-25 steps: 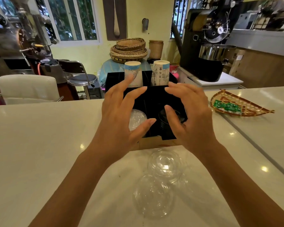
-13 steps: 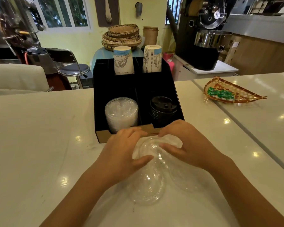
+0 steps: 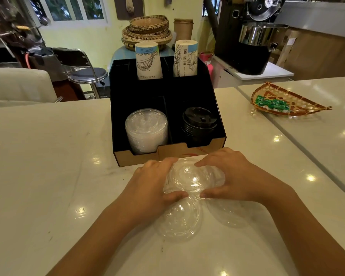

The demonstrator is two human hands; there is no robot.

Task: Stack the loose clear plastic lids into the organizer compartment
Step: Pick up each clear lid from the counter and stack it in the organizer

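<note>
Three clear lids lie on the white counter (image 3: pixel 38 156) just before the black organizer (image 3: pixel 167 92). My left hand (image 3: pixel 149 186) and right hand (image 3: pixel 233 176) close around the far lid (image 3: pixel 189 176), fingers and thumbs pinching its rim. Two loose lids (image 3: pixel 179 220) sit nearer me. A lid stack (image 3: pixel 145 128) fills the front-left compartment, black lids (image 3: pixel 199 122) the front-right.
</note>
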